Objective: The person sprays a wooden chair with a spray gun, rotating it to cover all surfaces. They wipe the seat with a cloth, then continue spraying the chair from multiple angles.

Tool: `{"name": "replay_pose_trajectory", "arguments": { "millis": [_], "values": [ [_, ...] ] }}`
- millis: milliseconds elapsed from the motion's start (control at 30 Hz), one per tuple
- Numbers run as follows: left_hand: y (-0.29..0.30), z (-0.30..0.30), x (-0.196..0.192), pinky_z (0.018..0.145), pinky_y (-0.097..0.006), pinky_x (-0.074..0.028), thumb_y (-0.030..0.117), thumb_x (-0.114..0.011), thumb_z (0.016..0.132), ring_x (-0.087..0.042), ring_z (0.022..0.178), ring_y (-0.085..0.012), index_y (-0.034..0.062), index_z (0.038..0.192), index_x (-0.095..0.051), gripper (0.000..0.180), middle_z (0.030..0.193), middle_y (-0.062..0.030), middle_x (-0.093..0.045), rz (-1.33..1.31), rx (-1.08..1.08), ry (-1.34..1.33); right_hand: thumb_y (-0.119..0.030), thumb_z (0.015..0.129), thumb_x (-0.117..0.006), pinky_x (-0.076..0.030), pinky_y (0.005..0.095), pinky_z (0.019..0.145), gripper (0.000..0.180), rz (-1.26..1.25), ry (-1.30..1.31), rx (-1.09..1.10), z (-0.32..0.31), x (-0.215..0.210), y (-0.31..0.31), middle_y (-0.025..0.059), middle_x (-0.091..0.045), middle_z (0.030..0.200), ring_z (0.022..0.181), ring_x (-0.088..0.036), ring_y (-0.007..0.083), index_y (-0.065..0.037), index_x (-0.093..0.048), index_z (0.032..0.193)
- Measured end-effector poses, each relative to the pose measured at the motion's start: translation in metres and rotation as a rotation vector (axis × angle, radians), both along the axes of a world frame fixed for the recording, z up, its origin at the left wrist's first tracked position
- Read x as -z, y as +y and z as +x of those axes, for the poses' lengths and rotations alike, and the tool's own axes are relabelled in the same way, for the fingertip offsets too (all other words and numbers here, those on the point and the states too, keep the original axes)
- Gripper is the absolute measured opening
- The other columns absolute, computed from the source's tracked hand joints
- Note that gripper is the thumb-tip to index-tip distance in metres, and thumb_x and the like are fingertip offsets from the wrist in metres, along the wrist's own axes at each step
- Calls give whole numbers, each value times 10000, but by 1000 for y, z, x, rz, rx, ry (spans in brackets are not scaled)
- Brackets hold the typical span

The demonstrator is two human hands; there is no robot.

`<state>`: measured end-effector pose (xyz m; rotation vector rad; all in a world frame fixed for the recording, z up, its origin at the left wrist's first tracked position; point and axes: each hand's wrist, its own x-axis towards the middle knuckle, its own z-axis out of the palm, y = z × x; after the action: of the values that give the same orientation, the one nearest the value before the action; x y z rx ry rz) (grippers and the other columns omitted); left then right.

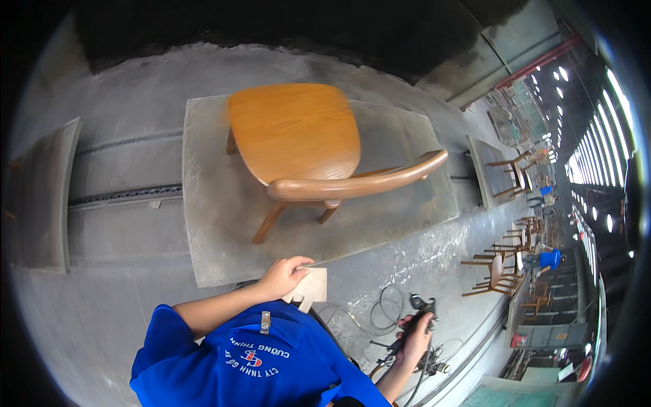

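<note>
In front of me a wooden chair with an orange-brown seat and a curved backrest rail stands on a flat grey board. My left hand, close to my body at the board's near edge, is closed on a pale flat piece with a notch; its material is unclear. Off to the right, my right hand wraps round the grip of a dark spray gun. A hose runs down from the gun past my forearm. Neither hand touches the chair.
The board lies across a floor track with a chain. Another board stands at the left, and one bearing a chair is at the right. Thin coiled tubing lies near my right hand. Farther right are several chairs and a person in blue.
</note>
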<state>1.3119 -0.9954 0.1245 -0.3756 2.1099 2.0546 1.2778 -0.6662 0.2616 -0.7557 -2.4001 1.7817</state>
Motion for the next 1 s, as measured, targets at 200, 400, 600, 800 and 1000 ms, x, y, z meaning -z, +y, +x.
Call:
{"name": "replay_pose_trajectory", "arguments": {
  "millis": [200, 400, 600, 800, 1000],
  "values": [
    [-38, 87, 21, 837, -344, -535, 186, -640, 967, -690, 947, -203, 21, 1254, -630, 331, 1039, -151, -727, 99, -11, -61, -473, 1041, -505, -452, 260, 417, 402, -85, -243, -271, 24, 64, -52, 46, -631, 730, 590, -640, 150, -72, -537, 1051],
    [-74, 200, 27, 818, -355, -540, 251, -695, 918, -696, 923, -220, -9, 1165, -654, 360, 1004, -152, -733, 14, -163, -226, -538, 1016, -513, -441, 289, 449, 452, -71, -337, -706, 21, 90, -124, 54, -618, 748, 626, -650, 182, -97, -526, 1118],
    [-72, 329, 1, 697, -330, -538, 233, -677, 954, -688, 830, -182, -19, 1130, -636, 310, 948, -122, -720, 141, -889, -349, -528, 1025, -498, -444, 286, 470, 436, -154, -303, -1013, 48, 104, -208, 62, -617, 749, 611, -611, 171, -94, -530, 1054],
    [-95, 435, -1, 627, -247, -514, 231, -676, 971, -661, 751, -119, 24, 1104, -616, 253, 882, -67, -692, 426, -1369, -156, -543, 1013, -512, -488, 290, 475, 471, -105, -268, -1252, 121, 72, -314, 69, -644, 834, 707, -673, 183, -87, -515, 1130],
    [-153, 533, 17, 635, -285, -538, 224, -671, 974, -687, 765, -159, 16, 1144, -568, 287, 932, -97, -702, 758, -1600, 17, -545, 1020, -487, -554, 336, 532, 487, -167, -264, -1482, 228, 61, -446, 91, -656, 908, 813, -692, 221, -91, -510, 1197]
  ]
}}
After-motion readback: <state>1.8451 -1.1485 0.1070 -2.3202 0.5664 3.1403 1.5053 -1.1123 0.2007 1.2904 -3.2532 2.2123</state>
